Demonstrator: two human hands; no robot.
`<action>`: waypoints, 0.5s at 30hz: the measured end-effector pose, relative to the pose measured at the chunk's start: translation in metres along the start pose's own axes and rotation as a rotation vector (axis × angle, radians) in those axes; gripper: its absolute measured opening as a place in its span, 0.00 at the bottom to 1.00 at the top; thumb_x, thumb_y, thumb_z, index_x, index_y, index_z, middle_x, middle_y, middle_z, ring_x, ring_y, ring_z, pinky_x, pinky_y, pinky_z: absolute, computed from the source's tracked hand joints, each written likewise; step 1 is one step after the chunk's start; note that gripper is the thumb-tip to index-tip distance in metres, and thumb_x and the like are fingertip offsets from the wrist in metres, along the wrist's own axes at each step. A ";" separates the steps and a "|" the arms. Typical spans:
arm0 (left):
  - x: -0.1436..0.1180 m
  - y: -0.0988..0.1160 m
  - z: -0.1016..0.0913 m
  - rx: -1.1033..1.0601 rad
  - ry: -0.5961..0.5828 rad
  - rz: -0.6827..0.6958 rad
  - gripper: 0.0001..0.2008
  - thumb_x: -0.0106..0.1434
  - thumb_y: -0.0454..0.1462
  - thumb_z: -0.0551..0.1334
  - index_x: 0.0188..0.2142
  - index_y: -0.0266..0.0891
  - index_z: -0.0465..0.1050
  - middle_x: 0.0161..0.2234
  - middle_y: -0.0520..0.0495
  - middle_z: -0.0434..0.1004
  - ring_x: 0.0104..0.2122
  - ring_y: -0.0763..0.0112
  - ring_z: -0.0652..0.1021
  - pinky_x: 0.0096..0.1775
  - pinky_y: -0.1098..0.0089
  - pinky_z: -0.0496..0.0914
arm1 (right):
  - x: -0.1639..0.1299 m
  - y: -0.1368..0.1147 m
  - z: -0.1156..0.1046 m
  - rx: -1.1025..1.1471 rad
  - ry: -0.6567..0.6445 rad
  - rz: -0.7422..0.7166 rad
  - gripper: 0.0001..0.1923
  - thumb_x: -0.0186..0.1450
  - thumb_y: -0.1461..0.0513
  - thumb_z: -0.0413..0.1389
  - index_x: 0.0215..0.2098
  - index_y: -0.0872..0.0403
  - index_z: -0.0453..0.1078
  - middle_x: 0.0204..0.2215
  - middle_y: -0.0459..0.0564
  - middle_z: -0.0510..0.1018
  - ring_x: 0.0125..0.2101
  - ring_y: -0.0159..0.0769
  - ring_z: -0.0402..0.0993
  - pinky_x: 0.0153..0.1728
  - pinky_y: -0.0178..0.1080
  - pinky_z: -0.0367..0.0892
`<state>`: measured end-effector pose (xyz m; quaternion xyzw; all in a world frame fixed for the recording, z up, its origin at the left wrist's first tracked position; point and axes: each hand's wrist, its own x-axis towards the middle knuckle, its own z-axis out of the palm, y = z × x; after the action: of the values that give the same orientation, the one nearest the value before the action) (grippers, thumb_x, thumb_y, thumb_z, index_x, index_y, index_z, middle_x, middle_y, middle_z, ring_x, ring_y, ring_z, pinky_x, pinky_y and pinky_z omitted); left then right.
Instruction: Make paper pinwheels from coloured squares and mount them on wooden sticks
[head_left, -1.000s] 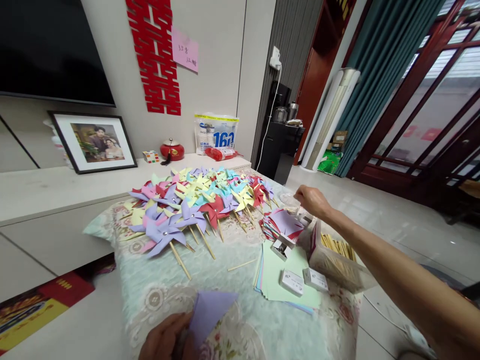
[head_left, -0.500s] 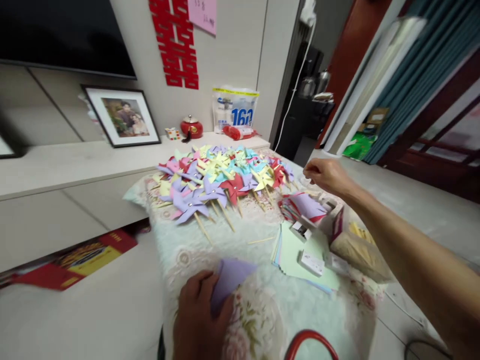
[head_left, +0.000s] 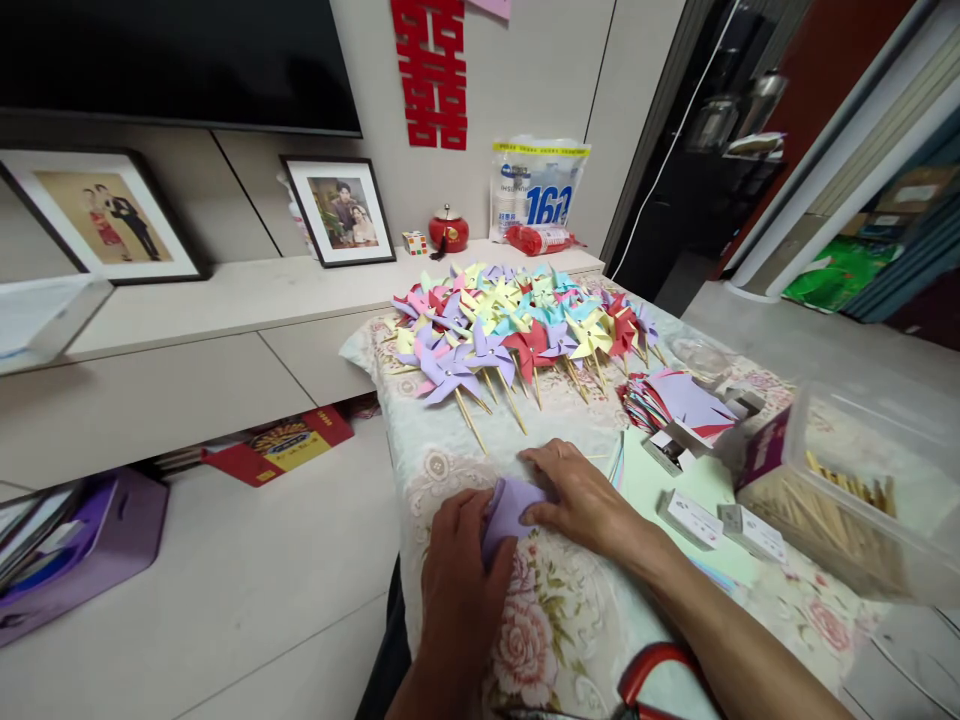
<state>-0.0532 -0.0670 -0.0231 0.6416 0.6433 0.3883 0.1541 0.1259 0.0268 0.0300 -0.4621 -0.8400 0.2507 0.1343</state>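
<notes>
A folded piece of purple paper (head_left: pixel 512 507) lies low over the flowered tablecloth near the front edge. My left hand (head_left: pixel 466 560) grips its left side, thumb below and fingers above. From the right, my right hand (head_left: pixel 581 497) closes on the paper's right corner between thumb and fingers. Part of the paper is hidden under both hands. Close to my right forearm are red-handled scissors (head_left: pixel 651 668), partly cut off by the frame. Beyond my hands, finished paper pinwheels (head_left: pixel 450 372) in several colours lie in a heap, their wooden sticks pointing toward me.
Pale green paper sheets (head_left: pixel 645 480) lie to the right under small white boxes (head_left: pixel 690 518). Behind them is a stack of coloured paper (head_left: pixel 679 398). A clear plastic tub (head_left: pixel 825 520) of wooden sticks stands at the right edge. A white cabinet (head_left: pixel 247 305) runs along the wall.
My right hand has come down from the far right side of the table to the purple paper. My left hand still holds the paper. The view has turned left.
</notes>
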 end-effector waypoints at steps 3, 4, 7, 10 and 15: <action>0.000 0.002 -0.001 -0.010 -0.004 -0.015 0.26 0.61 0.32 0.60 0.59 0.41 0.65 0.54 0.39 0.69 0.50 0.58 0.75 0.49 0.54 0.75 | -0.002 0.003 0.002 -0.021 -0.049 -0.004 0.36 0.57 0.62 0.67 0.62 0.53 0.63 0.43 0.54 0.71 0.45 0.47 0.66 0.46 0.45 0.64; 0.000 0.004 -0.002 -0.013 -0.003 -0.013 0.27 0.61 0.31 0.60 0.60 0.41 0.65 0.54 0.39 0.69 0.50 0.59 0.75 0.48 0.55 0.75 | -0.004 0.004 0.002 -0.019 -0.056 0.004 0.36 0.58 0.62 0.66 0.63 0.54 0.62 0.43 0.54 0.71 0.45 0.46 0.66 0.46 0.45 0.64; 0.000 0.009 -0.005 -0.016 0.010 0.002 0.22 0.62 0.30 0.58 0.56 0.43 0.71 0.52 0.41 0.69 0.50 0.60 0.75 0.48 0.56 0.75 | -0.008 0.007 0.002 -0.006 -0.045 0.024 0.33 0.61 0.65 0.63 0.62 0.54 0.62 0.42 0.53 0.71 0.43 0.44 0.68 0.46 0.44 0.64; -0.002 0.010 -0.007 0.006 0.019 0.033 0.15 0.63 0.30 0.58 0.46 0.43 0.77 0.50 0.42 0.70 0.47 0.60 0.76 0.46 0.57 0.76 | -0.011 0.009 0.005 0.013 -0.010 0.023 0.31 0.61 0.67 0.61 0.62 0.54 0.62 0.42 0.53 0.71 0.43 0.43 0.69 0.45 0.43 0.65; -0.007 0.010 -0.004 0.131 0.031 0.196 0.11 0.61 0.32 0.63 0.43 0.41 0.78 0.47 0.41 0.72 0.44 0.58 0.75 0.44 0.58 0.76 | -0.014 0.010 0.009 0.039 0.073 -0.004 0.27 0.61 0.67 0.60 0.59 0.55 0.66 0.42 0.53 0.71 0.41 0.42 0.71 0.43 0.42 0.66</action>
<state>-0.0483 -0.0758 -0.0160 0.7042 0.6037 0.3683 0.0631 0.1366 0.0171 0.0172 -0.4667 -0.8303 0.2496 0.1744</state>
